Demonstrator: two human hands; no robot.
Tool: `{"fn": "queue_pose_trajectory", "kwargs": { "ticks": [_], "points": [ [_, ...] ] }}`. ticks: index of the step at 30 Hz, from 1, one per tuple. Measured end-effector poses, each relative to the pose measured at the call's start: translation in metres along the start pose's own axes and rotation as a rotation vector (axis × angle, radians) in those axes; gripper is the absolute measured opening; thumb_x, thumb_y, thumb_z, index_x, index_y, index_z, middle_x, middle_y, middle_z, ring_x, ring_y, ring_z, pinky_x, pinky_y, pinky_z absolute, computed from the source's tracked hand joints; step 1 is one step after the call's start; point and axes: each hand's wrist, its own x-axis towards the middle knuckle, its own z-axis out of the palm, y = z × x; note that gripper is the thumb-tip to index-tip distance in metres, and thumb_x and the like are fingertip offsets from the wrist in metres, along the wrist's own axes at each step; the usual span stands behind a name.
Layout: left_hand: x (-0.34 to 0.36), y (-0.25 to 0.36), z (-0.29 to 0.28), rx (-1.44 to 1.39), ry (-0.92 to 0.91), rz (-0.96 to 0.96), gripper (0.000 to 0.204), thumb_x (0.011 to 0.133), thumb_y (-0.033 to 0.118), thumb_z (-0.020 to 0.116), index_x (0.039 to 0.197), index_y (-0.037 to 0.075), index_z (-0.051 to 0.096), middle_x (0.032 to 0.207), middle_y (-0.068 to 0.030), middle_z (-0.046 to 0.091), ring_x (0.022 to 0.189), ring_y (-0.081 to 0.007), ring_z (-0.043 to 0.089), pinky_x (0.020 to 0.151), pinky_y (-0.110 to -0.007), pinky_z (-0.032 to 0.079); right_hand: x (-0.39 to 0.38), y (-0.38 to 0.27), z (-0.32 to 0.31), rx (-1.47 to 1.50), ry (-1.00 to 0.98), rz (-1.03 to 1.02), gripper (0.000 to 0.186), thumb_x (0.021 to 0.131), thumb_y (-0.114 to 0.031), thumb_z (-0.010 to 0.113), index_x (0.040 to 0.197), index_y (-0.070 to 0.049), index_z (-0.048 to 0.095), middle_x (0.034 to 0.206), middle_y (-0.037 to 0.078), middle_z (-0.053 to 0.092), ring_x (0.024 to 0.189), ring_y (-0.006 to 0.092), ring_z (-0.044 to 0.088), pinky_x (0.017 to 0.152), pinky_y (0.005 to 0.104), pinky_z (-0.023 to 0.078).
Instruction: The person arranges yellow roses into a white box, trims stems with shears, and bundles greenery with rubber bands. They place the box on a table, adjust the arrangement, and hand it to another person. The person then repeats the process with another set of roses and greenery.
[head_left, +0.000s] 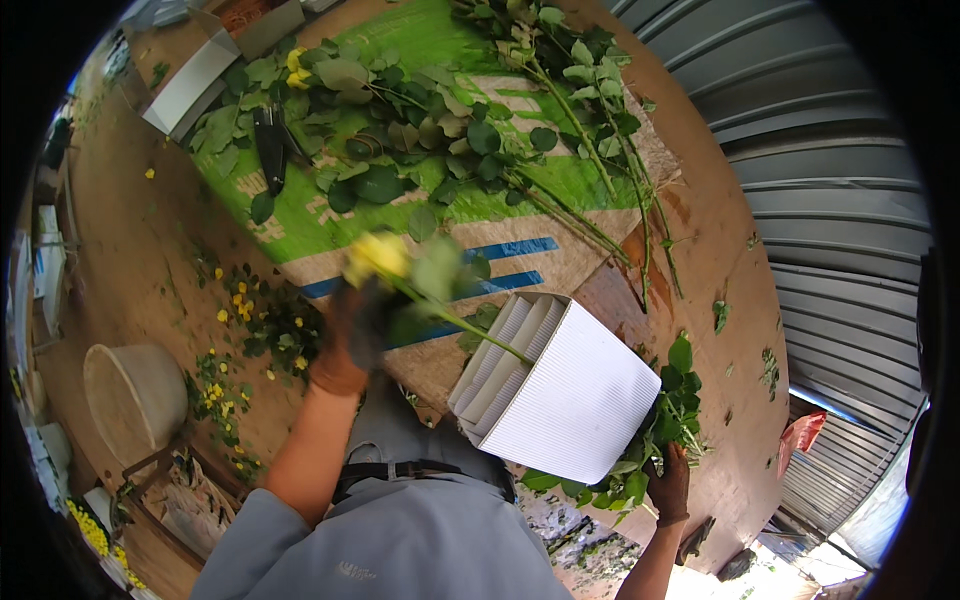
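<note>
My left hand (pixel 355 330), in a dark glove, is raised beside a blurred yellow rose (pixel 380 255), gripping it near the flower head; its long stem runs to a white corrugated cardboard wrap (pixel 570 390) with open folded layers at one end. My right hand (pixel 668 485), also gloved, is at the lower right of the wrap, closed on a bundle of leafy green stems (pixel 672 400) that sticks out behind it. The wrap lies over the front of a green and tan printed sheet (pixel 240 195) on the table.
Loose rose stems (pixel 600 150), leaves and a black tool (pixel 272 150) lie on the sheet on the brown table (pixel 735 330). A cardboard box (pixel 190 90) sits at back left. On the floor are fallen yellow flowers (pixel 240 300) and a bucket (pixel 130 400). Corrugated metal (pixel 820 200) borders the right.
</note>
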Motion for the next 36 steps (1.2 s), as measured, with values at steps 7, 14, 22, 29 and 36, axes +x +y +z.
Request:
{"fn": "queue_pose_trajectory", "kwargs": {
  "ticks": [7, 14, 22, 29, 36],
  "points": [
    [0.092, -0.029, -0.196, -0.781, 0.43, -0.065, 0.046, 0.105, 0.027, 0.049, 0.146, 0.007, 0.044, 0.138, -0.0135, 0.057, 0.121, -0.0289, 0.058, 0.102, -0.043, 0.05, 0.007, 0.001, -0.004, 0.083, -0.119, 0.113, 0.043, 0.082, -0.012, 0.077, 0.118, 0.005, 0.062, 0.115, 0.022, 0.068, 0.111, 0.0361, 0.065, 0.095, 0.0417, 0.051],
    [0.123, 0.068, -0.413, -0.731, 0.259, 0.225, 0.04, 0.105, 0.04, 0.044, 0.13, 0.012, 0.059, 0.129, -0.0104, 0.064, 0.105, -0.0293, 0.064, 0.088, -0.049, 0.056, 0.015, -0.006, -0.01, 0.372, -0.152, 0.093, 0.039, 0.083, -0.016, 0.075, 0.116, 0.001, 0.064, 0.11, 0.019, 0.07, 0.099, 0.0351, 0.067, 0.085, 0.0407, 0.053],
    [0.026, 0.214, -0.395, 0.073, 0.797, 0.655, 0.037, 0.105, 0.031, 0.043, 0.13, 0.008, 0.057, 0.125, -0.0112, 0.062, 0.107, -0.0278, 0.062, 0.092, -0.045, 0.052, 0.063, -0.097, -0.124, 0.061, -0.043, 0.056, 0.036, 0.084, -0.015, 0.069, 0.117, 0.0, 0.068, 0.099, 0.021, 0.072, 0.087, 0.0342, 0.071, 0.078, 0.0419, 0.055],
    [-0.034, 0.258, -0.177, -0.303, 0.074, 0.717, 0.033, 0.104, 0.029, 0.044, 0.127, 0.008, 0.055, 0.119, -0.0091, 0.06, 0.108, -0.0249, 0.059, 0.093, -0.042, 0.05, 0.091, -0.328, -0.194, 0.689, 0.325, -0.826, 0.052, 0.079, -0.004, 0.077, 0.129, 0.002, 0.063, 0.109, 0.019, 0.069, 0.087, 0.0262, 0.07, 0.083, 0.0375, 0.055],
    [-0.086, 0.345, -0.182, -0.42, -0.251, 1.004, 0.03, 0.104, 0.027, 0.045, 0.124, 0.007, 0.053, 0.112, -0.007, 0.058, 0.108, -0.0221, 0.056, 0.093, -0.04, 0.047, 0.064, -0.416, -0.243, 0.603, 0.314, -1.27, 0.062, 0.074, -0.018, 0.086, 0.13, -0.004, 0.063, 0.124, 0.021, 0.063, 0.107, 0.04, 0.064, 0.088, 0.0437, 0.054]
  ]
}}
